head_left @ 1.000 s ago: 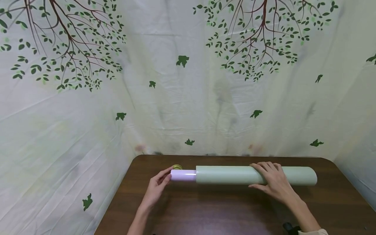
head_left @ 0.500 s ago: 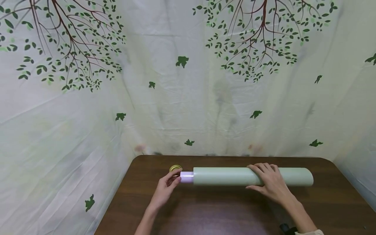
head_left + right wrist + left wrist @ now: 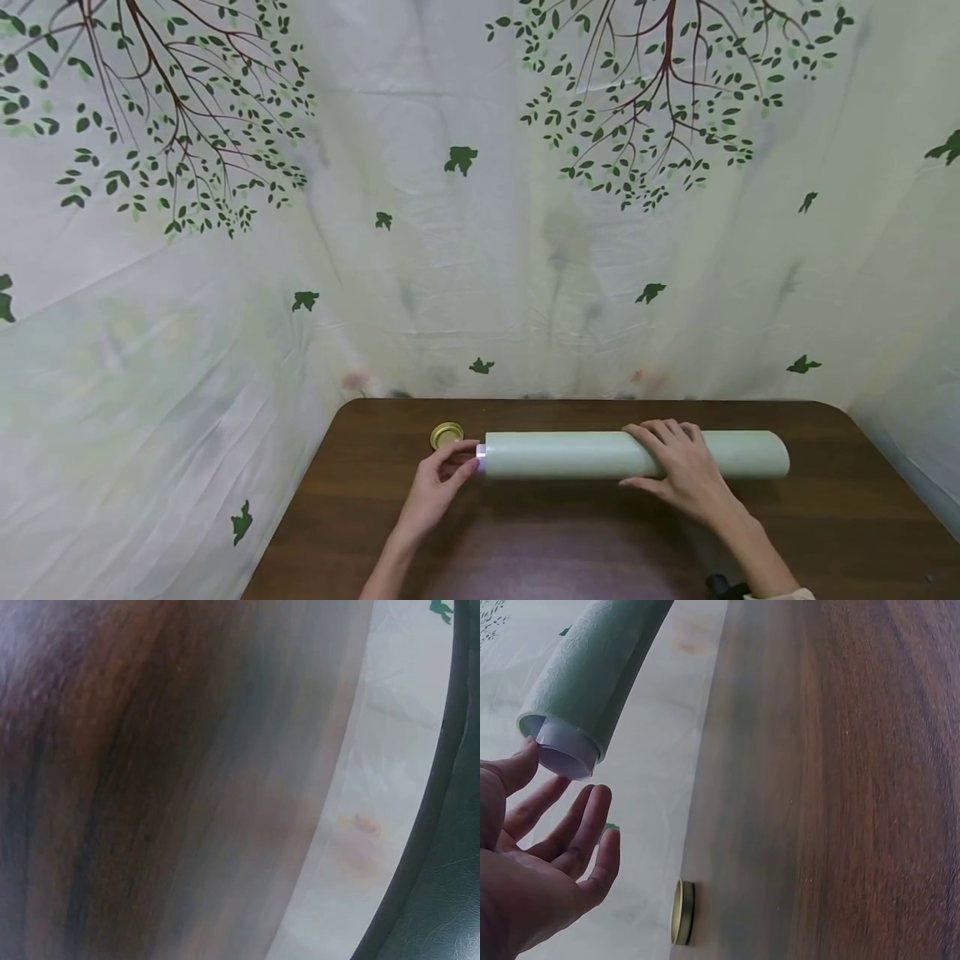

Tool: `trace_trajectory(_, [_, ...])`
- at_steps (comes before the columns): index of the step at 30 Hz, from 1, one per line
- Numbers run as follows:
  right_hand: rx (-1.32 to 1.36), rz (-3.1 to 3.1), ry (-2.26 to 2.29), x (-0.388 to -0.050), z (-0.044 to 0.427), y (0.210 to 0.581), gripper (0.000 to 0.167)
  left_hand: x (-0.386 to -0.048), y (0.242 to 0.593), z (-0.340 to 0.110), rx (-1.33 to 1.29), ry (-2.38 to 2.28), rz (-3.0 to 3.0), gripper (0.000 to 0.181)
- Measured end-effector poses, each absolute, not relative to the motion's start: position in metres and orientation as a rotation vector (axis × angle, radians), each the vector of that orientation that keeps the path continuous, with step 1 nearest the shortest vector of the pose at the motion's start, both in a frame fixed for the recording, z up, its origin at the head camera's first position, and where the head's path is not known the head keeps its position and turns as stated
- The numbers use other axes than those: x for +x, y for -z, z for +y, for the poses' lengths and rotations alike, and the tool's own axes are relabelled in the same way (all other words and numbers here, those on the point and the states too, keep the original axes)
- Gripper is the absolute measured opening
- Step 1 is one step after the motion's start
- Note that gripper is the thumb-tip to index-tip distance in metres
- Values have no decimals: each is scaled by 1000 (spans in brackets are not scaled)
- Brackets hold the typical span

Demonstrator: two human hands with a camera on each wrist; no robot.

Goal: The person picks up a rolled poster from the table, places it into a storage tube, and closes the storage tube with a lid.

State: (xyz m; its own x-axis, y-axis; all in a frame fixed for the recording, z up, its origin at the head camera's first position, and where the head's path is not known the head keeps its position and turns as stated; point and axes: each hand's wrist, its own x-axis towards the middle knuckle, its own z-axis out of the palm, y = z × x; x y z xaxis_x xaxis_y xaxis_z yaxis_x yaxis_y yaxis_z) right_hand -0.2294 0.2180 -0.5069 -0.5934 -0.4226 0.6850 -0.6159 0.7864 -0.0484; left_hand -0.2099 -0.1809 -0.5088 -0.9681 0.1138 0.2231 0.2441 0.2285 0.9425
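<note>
A long pale green tube [image 3: 555, 454] lies sideways above the back part of the table. From its left end a short bit of a lavender roll [image 3: 482, 457] sticks out, sitting inside the tube as the left wrist view shows. My left hand [image 3: 437, 492] pinches the end of that roll between thumb and index finger, the other fingers spread and loosely bent. My right hand [image 3: 686, 471] grips the tube from above, right of its middle, thumb on the near side. The right wrist view does not show that hand.
A round gold lid [image 3: 447, 434] lies on the brown wooden table [image 3: 570, 542], just behind my left hand. Behind the table hangs a pale curtain [image 3: 525, 250] printed with branches and leaves. A dark band [image 3: 724, 587] sits at my right wrist.
My left hand has moved right, pushing the lavender roll into the green tube until only a short end shows. The tube and right hand have shifted slightly left. More of the gold lid shows.
</note>
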Motion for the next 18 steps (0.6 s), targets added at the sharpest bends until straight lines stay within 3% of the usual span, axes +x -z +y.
trace_trajectory(18, [738,-2333,-381,-224,220,512,82,-216,515,-183,-303,1725,-2428,26])
